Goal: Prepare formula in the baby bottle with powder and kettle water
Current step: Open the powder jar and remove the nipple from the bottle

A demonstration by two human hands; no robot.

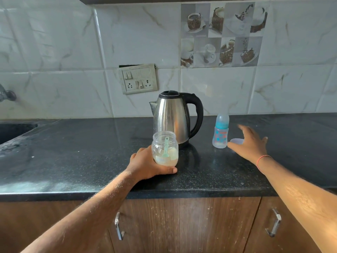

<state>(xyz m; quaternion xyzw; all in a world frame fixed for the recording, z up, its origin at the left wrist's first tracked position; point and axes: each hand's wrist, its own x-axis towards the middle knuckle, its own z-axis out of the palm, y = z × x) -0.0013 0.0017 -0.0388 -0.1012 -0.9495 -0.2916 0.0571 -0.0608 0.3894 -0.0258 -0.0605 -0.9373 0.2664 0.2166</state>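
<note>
Black speckled counter (73,161) runs under marbled white wall tiles (54,52), wooden cupboards (182,225) below. Left hand (147,165) fingers grip the open powder jar (165,148); just behind them stands the kettle (173,117). Right hand (249,145) fingers are spread, beside the capped baby bottle (221,132).

Both forearms are bare, with no sleeves showing. The right wrist wears a thin red thread band (262,160). The left hand (145,165) and right hand (251,143) have no gloves.
</note>
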